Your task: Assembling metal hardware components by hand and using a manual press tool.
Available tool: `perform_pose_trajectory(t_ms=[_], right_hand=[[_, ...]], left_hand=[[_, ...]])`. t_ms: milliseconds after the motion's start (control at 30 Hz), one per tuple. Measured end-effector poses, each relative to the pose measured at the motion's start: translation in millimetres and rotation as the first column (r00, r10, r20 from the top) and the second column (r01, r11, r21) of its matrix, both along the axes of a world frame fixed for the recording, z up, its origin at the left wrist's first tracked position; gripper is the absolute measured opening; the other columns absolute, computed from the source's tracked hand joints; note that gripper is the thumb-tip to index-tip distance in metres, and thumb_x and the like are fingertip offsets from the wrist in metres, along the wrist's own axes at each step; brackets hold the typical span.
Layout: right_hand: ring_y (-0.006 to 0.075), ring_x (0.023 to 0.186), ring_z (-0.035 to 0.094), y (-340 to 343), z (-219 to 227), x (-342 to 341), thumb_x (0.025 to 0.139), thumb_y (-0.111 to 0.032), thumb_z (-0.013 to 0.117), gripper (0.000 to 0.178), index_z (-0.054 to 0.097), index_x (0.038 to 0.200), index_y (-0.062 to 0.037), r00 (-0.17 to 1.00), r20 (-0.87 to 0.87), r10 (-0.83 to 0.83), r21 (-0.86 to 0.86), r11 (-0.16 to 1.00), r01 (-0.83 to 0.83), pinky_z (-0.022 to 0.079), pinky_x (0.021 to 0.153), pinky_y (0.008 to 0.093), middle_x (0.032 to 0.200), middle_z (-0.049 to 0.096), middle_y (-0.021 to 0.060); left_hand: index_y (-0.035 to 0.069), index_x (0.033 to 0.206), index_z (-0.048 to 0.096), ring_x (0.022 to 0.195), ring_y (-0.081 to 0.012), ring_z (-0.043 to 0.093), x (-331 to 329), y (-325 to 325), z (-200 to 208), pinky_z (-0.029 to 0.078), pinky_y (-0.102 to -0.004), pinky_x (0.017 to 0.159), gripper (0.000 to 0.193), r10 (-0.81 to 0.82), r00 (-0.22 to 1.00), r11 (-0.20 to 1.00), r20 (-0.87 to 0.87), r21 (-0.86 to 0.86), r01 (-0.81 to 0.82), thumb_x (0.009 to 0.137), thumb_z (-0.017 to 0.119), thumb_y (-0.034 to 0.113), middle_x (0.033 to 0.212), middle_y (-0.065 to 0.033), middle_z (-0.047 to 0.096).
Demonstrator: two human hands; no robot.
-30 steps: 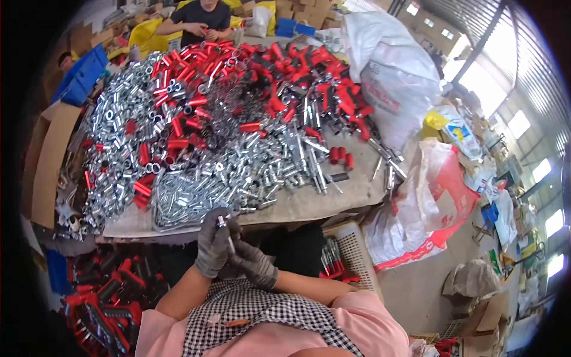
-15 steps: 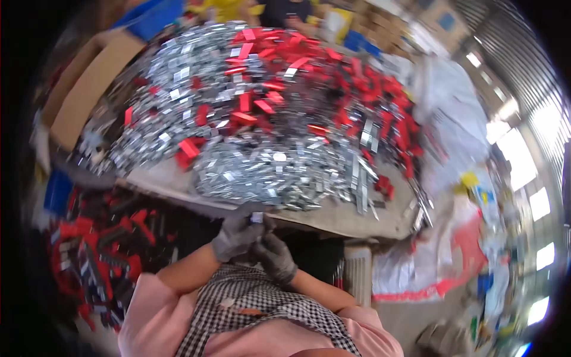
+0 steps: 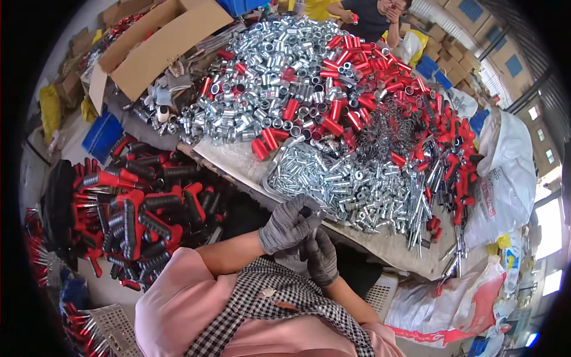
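We grip a small part point(image 3: 306, 211) in the left hand point(image 3: 287, 227), at the near edge of the tabletop point(image 3: 237, 160). The right hand point(image 3: 322, 259) is curled just below; we cannot tell whether it grasps anything.

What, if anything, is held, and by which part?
The grey-gloved left hand seems to hold a small silvery metal piece; its gripped part is hidden. Right hand: unclear.
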State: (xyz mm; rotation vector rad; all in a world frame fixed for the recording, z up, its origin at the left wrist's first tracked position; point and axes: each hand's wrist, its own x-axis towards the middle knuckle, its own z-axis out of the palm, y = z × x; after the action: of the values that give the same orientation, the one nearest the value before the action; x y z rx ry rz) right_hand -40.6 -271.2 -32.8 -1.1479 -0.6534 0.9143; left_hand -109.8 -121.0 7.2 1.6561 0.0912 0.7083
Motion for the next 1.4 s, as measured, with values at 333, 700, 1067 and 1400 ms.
perform_pose_trajectory(t_ms=[333, 700, 1067, 1400], right_hand=[[0.0036, 0.063, 0.045, -2.5, 8.2, 14.9, 0.092, -0.035, 0.059, 0.043, 0.054, 0.117, -0.0010, 0.989, -0.091, -0.114, 0.033, 0.993, 0.117, 0.036, 0.057, 0.0181, 0.077, 0.055, -0.0041], [0.0144, 0.088, 0.057, -30.6, 24.4, 52.2, 0.087, -0.019, 0.066, 0.045, 0.046, 0.124, -0.0028, 0.946, 0.198, -0.258, 0.063, 0.966, 0.250, 0.048, 0.078, 0.0304, 0.107, 0.058, 0.0081], [0.0119, 0.081, 0.059, -49.1, 11.7, 65.4, 0.089, -0.030, 0.064, 0.041, 0.052, 0.113, -0.0008, 0.913, 0.223, -0.343, -0.081, 0.926, 0.368, 0.048, 0.070, 0.0253, 0.095, 0.062, 0.0056], [0.0182, 0.092, 0.062, -37.7, -10.0, 32.7, 0.082, -0.005, 0.064, 0.054, 0.043, 0.131, 0.0008, 0.927, 0.333, -0.172, 0.135, 0.982, 0.134, 0.050, 0.081, 0.0315, 0.110, 0.062, 0.0143]], left_hand=[[0.005, 0.096, 0.057, 0.083, -0.0156, 0.061, 41.4, 36.7, 27.8, 0.050, -0.0306, 0.075, 0.018, -0.202, 0.976, 0.924, -0.080, 0.315, 0.217, 0.083, 0.067, 0.011, 0.087, -0.0045, 0.061], [-0.001, 0.125, 0.049, 0.113, -0.0371, 0.056, 324.1, 247.7, 86.7, 0.046, -0.0425, 0.095, 0.061, 0.682, 0.496, 0.692, -0.538, 0.694, -0.200, 0.080, 0.061, 0.039, 0.121, -0.0245, 0.056], [0.003, 0.106, 0.063, 0.076, -0.0314, 0.063, 243.5, 233.8, 89.0, 0.049, -0.0368, 0.072, 0.037, 0.533, 0.814, 0.626, 0.230, 0.540, -0.562, 0.083, 0.063, 0.032, 0.088, -0.0175, 0.067], [0.007, 0.108, 0.062, 0.087, -0.0112, 0.061, 13.1, -0.5, 20.2, 0.049, -0.0264, 0.078, 0.028, -0.329, 0.911, 0.932, -0.247, 0.070, 0.355, 0.084, 0.069, 0.019, 0.097, -0.0036, 0.065]])
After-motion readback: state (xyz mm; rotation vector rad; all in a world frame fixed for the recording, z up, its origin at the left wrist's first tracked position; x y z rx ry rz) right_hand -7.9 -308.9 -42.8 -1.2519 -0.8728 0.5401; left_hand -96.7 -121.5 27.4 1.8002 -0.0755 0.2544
